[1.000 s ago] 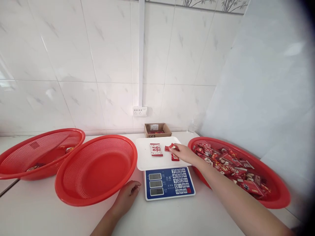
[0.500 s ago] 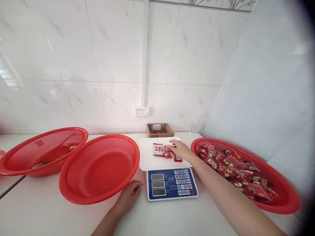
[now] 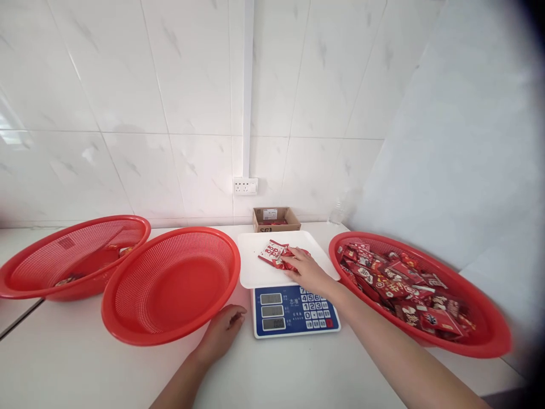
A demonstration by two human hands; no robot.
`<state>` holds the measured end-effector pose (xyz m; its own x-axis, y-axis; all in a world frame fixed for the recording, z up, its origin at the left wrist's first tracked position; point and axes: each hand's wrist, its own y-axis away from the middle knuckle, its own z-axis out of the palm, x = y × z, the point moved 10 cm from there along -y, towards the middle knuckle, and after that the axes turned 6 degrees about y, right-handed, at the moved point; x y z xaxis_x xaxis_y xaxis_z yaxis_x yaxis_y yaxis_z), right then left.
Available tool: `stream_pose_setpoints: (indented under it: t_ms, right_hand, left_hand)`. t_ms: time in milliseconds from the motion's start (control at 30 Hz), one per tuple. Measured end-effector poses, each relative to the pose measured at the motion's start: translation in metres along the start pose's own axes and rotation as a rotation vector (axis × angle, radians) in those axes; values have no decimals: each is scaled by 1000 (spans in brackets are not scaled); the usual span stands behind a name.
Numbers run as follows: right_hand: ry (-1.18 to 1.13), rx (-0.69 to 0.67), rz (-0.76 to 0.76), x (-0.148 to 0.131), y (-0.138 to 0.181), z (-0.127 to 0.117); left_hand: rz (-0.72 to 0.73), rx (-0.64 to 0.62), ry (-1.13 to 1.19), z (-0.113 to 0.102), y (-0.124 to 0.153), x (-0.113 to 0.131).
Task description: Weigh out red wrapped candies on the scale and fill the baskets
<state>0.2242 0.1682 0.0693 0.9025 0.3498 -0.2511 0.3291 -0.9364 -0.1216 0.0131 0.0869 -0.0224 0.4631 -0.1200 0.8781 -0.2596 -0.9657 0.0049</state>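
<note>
Our right hand (image 3: pixel 303 270) lies half-curled over a few small packets (image 3: pixel 271 251) on the tray (image 3: pixel 255 276) of the scale (image 3: pixel 293 311); whether its fingers grip them, we cannot tell. Our left hand (image 3: pixel 223 334), loosely curled and partly open, rests on the table (image 3: pixel 264 375), nothing visible in it. We judge the work early: many more packets fill the right basket (image 3: pixel 489 342).

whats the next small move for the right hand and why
Probably close the right hand round the packets: they lie bunched on the tray, partly under that hand, so one grip might gather them.
</note>
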Motion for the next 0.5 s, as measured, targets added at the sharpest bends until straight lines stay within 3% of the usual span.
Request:
stream_pose_setpoints:
  t_ms: [167,333,400,500]
  right_hand:
    - [-59,98,53,18,16,-20]
    - [-25,307,247,72,59,-60]
    - [7,297,347,100,79,-64]
    - [102,164,501,142,106,-56]
  left_hand:
    - [5,8,-4,-1,0,1]
    - [4,9,-21,-1,0,2]
    - [8,8,-27,-1,-1,1]
    - [12,2,-37,1,-2,-1]
